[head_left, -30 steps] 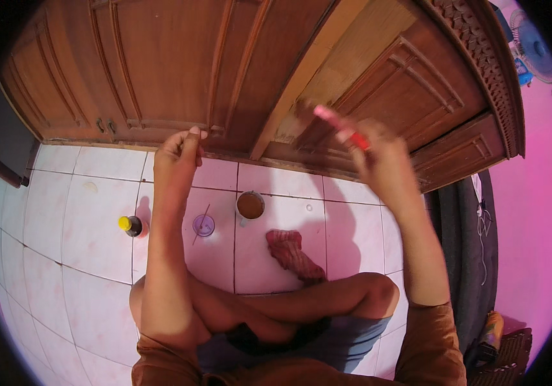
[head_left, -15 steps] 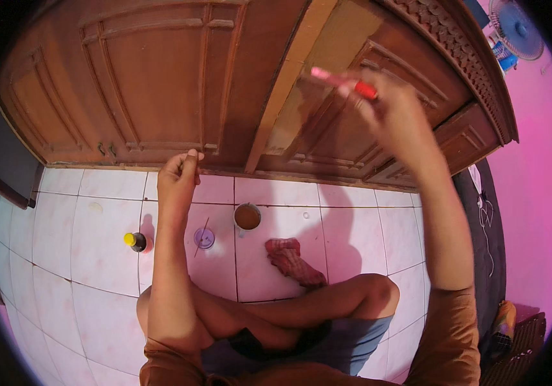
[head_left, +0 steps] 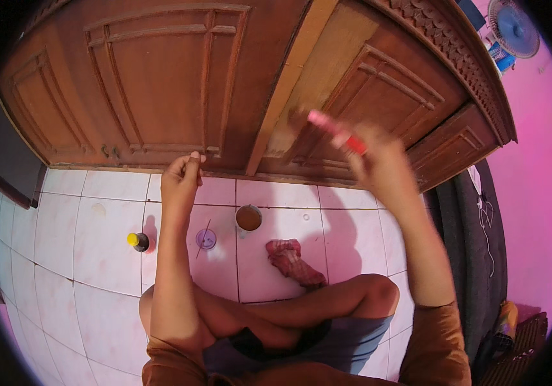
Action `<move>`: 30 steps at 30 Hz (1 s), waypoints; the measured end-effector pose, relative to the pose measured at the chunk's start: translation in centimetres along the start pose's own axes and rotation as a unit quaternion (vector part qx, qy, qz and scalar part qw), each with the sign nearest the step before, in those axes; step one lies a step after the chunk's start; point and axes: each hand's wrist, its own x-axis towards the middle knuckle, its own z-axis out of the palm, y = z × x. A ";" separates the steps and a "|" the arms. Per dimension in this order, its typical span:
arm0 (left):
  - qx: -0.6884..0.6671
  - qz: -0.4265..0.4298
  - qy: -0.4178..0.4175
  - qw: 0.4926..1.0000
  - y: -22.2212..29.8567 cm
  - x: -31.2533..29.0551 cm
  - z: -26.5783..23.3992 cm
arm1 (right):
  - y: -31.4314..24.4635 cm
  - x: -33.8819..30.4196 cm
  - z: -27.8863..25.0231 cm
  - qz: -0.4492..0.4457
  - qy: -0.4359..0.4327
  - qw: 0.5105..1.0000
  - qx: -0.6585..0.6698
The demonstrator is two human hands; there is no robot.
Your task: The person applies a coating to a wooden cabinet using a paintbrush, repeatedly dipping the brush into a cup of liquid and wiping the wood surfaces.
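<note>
In my right hand (head_left: 379, 154), smeared by motion, is a paintbrush (head_left: 334, 128) with a red handle and a pink middle part. Its blurred dark tip is at the pale strip (head_left: 308, 90) of the wooden cabinet's right door (head_left: 385, 96). My left hand (head_left: 183, 177) hovers near the cabinet's bottom edge with thumb and fingers pressed together; anything in them is hidden. Below it on the tiles stand a small purple pot (head_left: 206, 240) with a thin stick across it and a cup of brown liquid (head_left: 249, 218).
A dark bottle with a yellow cap (head_left: 138, 242) stands left of my left forearm. A crumpled red cloth (head_left: 294, 262) lies before my crossed legs. Beside the pink wall are a dark cushioned piece (head_left: 469, 231), a white cable (head_left: 487, 225) and a blue fan (head_left: 514, 27).
My right hand has moved down and slightly left with the paintbrush, along the pale strip toward the cabinet's bottom. My left hand has stayed nearly in place.
</note>
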 end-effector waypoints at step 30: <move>0.022 -0.004 0.013 1.000 0.7 0.6 1.4 | 6.2 -6.7 21.7 0.044 -0.073 0.993 0.087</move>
